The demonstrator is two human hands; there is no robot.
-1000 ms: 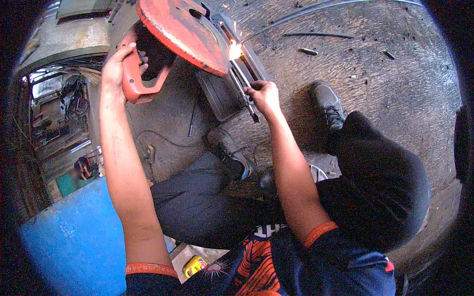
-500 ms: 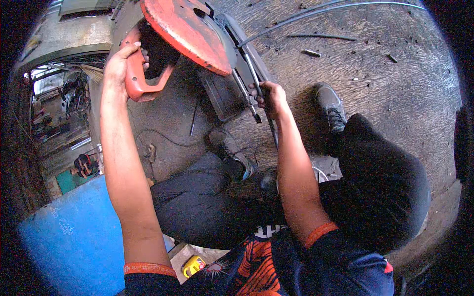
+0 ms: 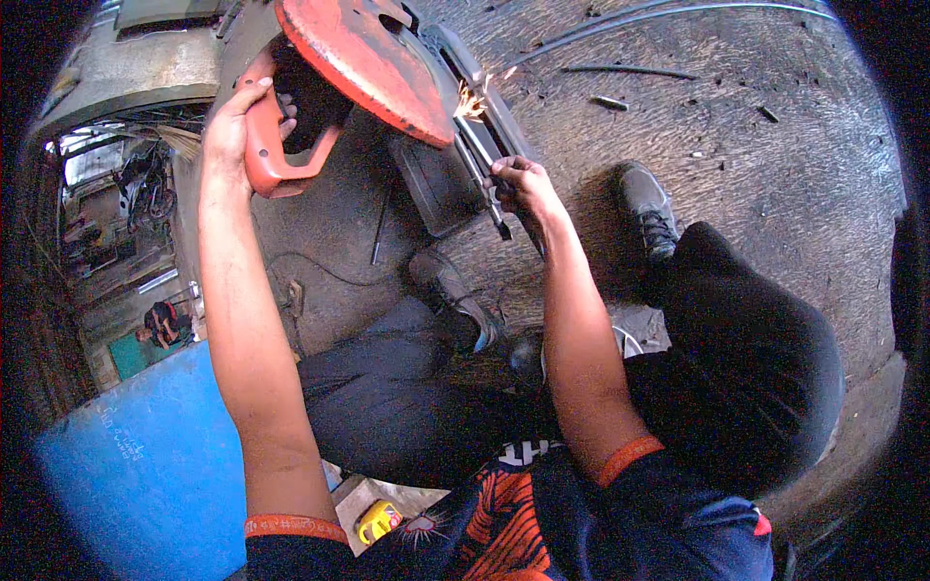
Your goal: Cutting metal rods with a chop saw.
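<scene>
My left hand (image 3: 232, 126) is closed round the orange D-shaped handle (image 3: 263, 145) of a cut-off saw. The saw's worn orange blade guard (image 3: 368, 68) slants over the dark base (image 3: 436, 189). Sparks (image 3: 470, 102) fly at the guard's right edge, where a thin metal rod (image 3: 477, 142) lies along the base. My right hand (image 3: 526, 186) grips this rod close to the saw's vise, fingers pinched and palm down. The guard hides the cutting disc.
Long thin rods (image 3: 668, 14) and a short dark rod (image 3: 630, 71) lie on the stained floor with small offcuts (image 3: 610, 103). My shoes (image 3: 647, 208) flank the work. A blue panel (image 3: 145, 465) and a yellow tape measure (image 3: 379, 521) are at lower left. Another person (image 3: 165, 324) sits far left.
Sparks have appeared beside the guard. My right hand has shifted slightly and turned, and the long rod beyond the sparks no longer shows there. My left hand stays on the handle.
</scene>
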